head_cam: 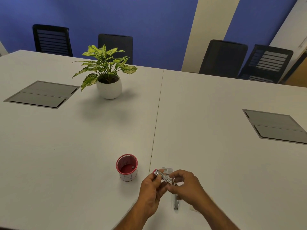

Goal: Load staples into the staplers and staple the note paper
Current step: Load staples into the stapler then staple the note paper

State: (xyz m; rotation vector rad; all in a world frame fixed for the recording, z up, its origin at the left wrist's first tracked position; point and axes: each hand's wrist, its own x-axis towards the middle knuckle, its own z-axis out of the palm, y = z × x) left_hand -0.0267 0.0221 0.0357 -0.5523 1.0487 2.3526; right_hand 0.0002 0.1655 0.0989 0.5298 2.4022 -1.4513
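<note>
Stapler (162, 175): opened up, raised over the near table (216, 155) edge, right of the red cup (127, 167).
Left hand (152, 190): fingers curled around the stapler's pink end.
Right hand (186, 185): fingertips pinching its metal hinge end.
Staple box (167, 170): just beyond the hands.

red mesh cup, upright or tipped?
Upright. The cup stands on its base on the table, mouth facing up, left of both hands.

Soft, even overhead light, a faint shadow beside the plant (106, 67), wide-angle bending at edges.
</note>
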